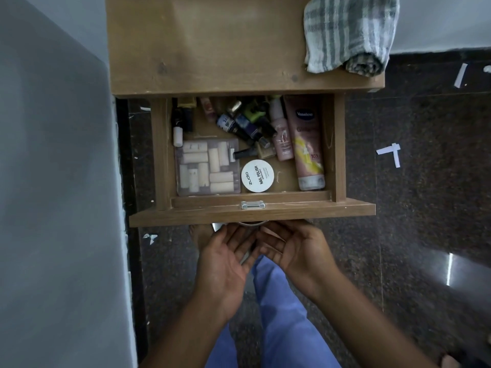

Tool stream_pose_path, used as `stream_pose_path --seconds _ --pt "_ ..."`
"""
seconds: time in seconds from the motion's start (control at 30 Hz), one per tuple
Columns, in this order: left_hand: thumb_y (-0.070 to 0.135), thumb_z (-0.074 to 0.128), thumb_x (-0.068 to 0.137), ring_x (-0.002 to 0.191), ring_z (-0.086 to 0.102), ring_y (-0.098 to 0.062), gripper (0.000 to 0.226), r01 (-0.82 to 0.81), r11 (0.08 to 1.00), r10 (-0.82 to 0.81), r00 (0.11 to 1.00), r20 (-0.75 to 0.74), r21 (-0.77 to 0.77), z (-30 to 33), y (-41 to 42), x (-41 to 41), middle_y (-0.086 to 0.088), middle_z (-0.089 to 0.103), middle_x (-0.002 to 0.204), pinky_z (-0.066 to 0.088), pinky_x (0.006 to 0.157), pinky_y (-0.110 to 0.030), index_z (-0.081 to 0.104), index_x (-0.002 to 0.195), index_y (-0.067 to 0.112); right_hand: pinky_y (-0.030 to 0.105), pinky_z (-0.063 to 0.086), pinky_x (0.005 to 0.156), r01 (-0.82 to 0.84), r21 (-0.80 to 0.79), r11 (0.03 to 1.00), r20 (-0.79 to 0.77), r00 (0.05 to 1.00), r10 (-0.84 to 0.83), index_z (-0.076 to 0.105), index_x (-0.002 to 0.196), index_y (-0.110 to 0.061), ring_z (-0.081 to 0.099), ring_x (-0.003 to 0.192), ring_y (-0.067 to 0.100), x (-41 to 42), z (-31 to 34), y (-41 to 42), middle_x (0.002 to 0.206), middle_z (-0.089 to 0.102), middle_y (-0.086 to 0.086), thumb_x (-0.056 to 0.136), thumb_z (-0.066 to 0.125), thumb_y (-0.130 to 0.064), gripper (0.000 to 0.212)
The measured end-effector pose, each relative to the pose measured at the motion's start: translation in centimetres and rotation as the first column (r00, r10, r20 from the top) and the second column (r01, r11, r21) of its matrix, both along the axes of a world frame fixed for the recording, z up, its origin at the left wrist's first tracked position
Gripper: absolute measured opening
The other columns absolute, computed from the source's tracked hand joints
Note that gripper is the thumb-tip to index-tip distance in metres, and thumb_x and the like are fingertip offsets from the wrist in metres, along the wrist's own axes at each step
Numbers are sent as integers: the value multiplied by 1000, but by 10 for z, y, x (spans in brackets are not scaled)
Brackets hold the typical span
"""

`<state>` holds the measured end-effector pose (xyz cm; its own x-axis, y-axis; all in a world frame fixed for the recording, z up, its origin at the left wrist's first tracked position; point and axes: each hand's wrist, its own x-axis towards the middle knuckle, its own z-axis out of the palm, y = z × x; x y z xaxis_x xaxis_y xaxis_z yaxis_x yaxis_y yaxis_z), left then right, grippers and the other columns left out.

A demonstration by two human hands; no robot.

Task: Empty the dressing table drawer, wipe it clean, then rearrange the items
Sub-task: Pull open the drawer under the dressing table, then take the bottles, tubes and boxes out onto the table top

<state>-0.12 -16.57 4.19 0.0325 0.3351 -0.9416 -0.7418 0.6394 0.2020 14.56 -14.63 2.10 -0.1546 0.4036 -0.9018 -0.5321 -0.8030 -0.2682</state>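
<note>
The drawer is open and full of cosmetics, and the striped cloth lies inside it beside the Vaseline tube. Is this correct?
Not quite. The head view shows the striped cloth on the tabletop, not inside the drawer. The drawer is open and full of cosmetics, including the Vaseline tube.

The drawer and the dressing table top are made of brown wood-grain board, matt and scuffed. A shiny metal lock plate is set at the drawer's near edge. A soft striped cloth is laid on the far right of the top. Glossy plastic is seen on the pink lotion tube; the white round lid looks matt. The clear case is of transparent plastic. The floor is of dark speckled polished stone.
</note>
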Motion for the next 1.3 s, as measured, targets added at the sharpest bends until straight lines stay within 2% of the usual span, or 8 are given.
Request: stream_pose_path --seconds 0.3,0.5,0.63,0.73,0.83,0.97,1.1,1.3 --pt "25 49 103 114 70 -25 31 37 998 -40 998 -51 -51 4 -13 0 -12 73 123 48 109 -48 69 123 12 43 55 83 -10 -46 999 37 999 12 70 101 -6 73 88 28 -4 5 -14 109 67 22 97 49 -15 23" --pt "15 47 105 91 76 -11 32 279 959 -282 947 -156 -43 15 -16 5 -3 81 100 52 84 -32 78 98 16 34 57 68 -64 -106 992 140 987 79 70 113 -4 72 82 24 -15 20 -23 101 70 17 100 53 -17 25" --pt "15 49 107 90 71 -16 49 685 728 -650 679 -342 -24 36 -18 -4 10 79 80 53 82 -30 82 79 38 30 45 54 -287 -135 948 256 914 313 68 103 2 59 55 18 -25 39 -32 73 63 9 99 60 -12 16" --pt "48 49 97 87 70 1 30 909 416 -597 269 -756 -5 60 -10 -23 16 76 89 53 80 -16 78 96 40 31 47 56 -447 146 883 411 839 357 70 91 -1 59 58 14 -29 66 -26 66 67 2 98 66 -9 11" --pt "32 51 97 92 63 1 26 964 239 -198 -72 -977 -120 73 16 -34 16 72 97 44 87 -10 76 102 26 26 51 67 -750 353 559 784 563 262 73 90 -21 66 75 7 -26 82 -7 81 72 -11 94 65 -25 9" --pt "30 45 101 113 65 -16 37 970 -2 -215 -238 -947 -244 50 41 -46 3 71 121 50 99 -44 71 124 16 36 50 79 -979 89 181 986 112 121 71 109 -21 61 93 16 -19 75 24 103 71 -6 95 59 -31 21" --pt "36 40 102 106 67 -15 38 953 -101 -319 -303 -898 -286 36 44 -47 8 72 116 53 92 -43 69 123 24 41 49 82 -991 -135 -13 961 -134 240 69 110 -25 63 95 20 -16 62 38 104 71 -7 96 42 -46 38" --pt "41 30 105 118 66 -17 48 953 -98 -352 -304 -885 -288 39 35 -43 3 73 125 53 101 -39 70 126 24 33 30 61 -969 -235 -79 944 -247 217 64 89 -27 59 82 16 -11 59 40 89 65 -6 97 34 -53 40"
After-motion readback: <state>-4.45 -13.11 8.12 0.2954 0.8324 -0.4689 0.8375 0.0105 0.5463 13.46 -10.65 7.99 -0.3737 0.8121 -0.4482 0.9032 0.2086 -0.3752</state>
